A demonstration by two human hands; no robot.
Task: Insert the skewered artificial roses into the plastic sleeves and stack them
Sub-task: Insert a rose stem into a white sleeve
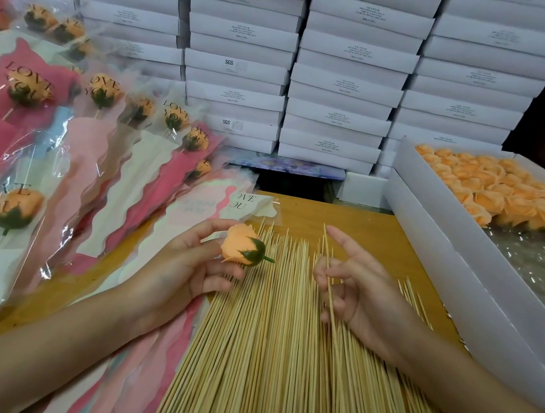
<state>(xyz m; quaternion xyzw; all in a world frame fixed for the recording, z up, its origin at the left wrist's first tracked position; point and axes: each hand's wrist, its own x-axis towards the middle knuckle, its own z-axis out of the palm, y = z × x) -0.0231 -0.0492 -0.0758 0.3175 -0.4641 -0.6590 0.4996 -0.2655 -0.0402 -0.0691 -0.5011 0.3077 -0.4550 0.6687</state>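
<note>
Fig.: Rose head & skewer held apart over the bench (347,221).
Your L hand (184,264) grips an orange rose (245,245), stem end pointing right; your R hand (356,289) pinches one skewer (327,245), tip up. Skewer pile (282,358) lies beneath. Sleeved roses (85,153) stacked at left; rose box (428,243) at right.

Two bare forearms (59,332), bare left hand (184,264), bare right hand (361,293), slender fingers (348,244)
</note>
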